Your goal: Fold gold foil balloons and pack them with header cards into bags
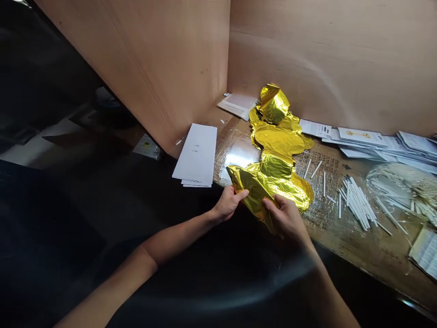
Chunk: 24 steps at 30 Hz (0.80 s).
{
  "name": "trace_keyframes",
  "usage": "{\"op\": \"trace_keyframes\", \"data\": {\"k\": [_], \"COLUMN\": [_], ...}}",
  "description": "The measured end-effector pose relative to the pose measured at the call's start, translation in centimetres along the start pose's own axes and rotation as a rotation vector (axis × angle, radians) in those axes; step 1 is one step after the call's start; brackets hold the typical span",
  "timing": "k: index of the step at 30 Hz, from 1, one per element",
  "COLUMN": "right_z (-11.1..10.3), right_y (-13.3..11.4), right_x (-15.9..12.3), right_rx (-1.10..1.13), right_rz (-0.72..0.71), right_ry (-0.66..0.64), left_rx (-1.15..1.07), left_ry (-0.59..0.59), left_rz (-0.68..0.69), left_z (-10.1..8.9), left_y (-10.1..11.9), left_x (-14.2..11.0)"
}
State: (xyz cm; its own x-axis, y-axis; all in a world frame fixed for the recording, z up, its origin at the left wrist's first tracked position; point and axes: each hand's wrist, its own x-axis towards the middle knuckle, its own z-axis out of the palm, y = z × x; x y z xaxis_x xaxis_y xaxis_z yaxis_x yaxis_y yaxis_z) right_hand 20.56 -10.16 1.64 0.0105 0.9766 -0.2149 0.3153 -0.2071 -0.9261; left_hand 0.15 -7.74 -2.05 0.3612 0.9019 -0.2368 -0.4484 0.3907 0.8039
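A large gold foil balloon (282, 139), flat and creased, lies across the table, its near end lifted over the front edge. My left hand (229, 202) pinches the left side of that end, thumb on top. On the right side, my right hand (286, 216) grips the same foil with its thumb on top and fingers mostly hidden beneath. Between the hands the foil is folded over. Its far end is bunched up near the back panel. Under the balloon's left side is a clear plastic sheet (242, 152).
White cards (196, 155) lie left of the balloon. Several white paper-like sticks (358, 205) are scattered to the right, beside a clear bag (399, 187). Printed packets (362, 135) line the back. Wooden panels (324, 54) enclose the back and left. A booklet (426, 250) sits far right.
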Motion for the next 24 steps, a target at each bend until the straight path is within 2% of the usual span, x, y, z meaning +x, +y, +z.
{"op": "trace_keyframes", "data": {"k": [2, 3, 5, 6, 7, 8, 11, 12, 13, 17, 20, 22, 24], "right_z": [0.7, 0.8, 1.0, 1.0, 1.0, 1.0, 1.1, 1.2, 1.2, 0.9, 0.6, 0.4, 0.3], "right_y": [0.0, -0.2, -1.0, -1.3, -1.6, -1.8, -1.8, -1.7, -1.5, -1.0, -0.7, -0.3, 0.0], "right_x": [-1.4, -1.8, -2.1, -2.0, -2.0, -1.9, -1.8, -1.9, -1.9, -2.2, -2.4, -2.5, -2.5], "right_rx": [0.111, 0.187, 0.378, 0.463, 0.529, 0.579, 0.656, 0.666, 0.671, 0.659, 0.622, 0.566, 0.473], "right_rz": [0.003, 0.018, 0.068, 0.086, 0.097, 0.098, 0.081, 0.08, 0.078, 0.073, 0.058, 0.025, -0.021], "right_ry": [0.079, 0.053, -0.092, -0.14, -0.142, -0.103, 0.061, 0.084, 0.087, 0.053, 0.09, 0.156, 0.251], "left_rx": [0.095, 0.159, 0.266, 0.31, 0.365, 0.438, 0.681, 0.706, 0.683, 0.461, 0.489, 0.567, 0.692], "left_ry": [-0.101, -0.187, -0.35, -0.388, -0.375, -0.309, -0.009, 0.036, 0.036, -0.104, -0.114, -0.006, 0.152], "left_rz": [-0.01, -0.044, -0.133, -0.16, -0.15, -0.092, 0.198, 0.247, 0.25, 0.053, 0.046, 0.207, 0.496], "left_z": [0.0, -0.1, 0.0, 0.0, 0.1, 0.1, 0.2, 0.2, 0.3, 0.6, 0.8, 0.9, 1.1], "left_y": [1.4, 2.1, 3.4, 3.9, 4.2, 4.3, 3.8, 3.4, 3.0, 2.0, 1.8, 1.7, 1.5], "left_x": [0.5, 0.8, 1.2, 1.3, 1.5, 1.6, 1.6, 1.6, 1.5, 1.6, 1.6, 1.4, 1.0]}}
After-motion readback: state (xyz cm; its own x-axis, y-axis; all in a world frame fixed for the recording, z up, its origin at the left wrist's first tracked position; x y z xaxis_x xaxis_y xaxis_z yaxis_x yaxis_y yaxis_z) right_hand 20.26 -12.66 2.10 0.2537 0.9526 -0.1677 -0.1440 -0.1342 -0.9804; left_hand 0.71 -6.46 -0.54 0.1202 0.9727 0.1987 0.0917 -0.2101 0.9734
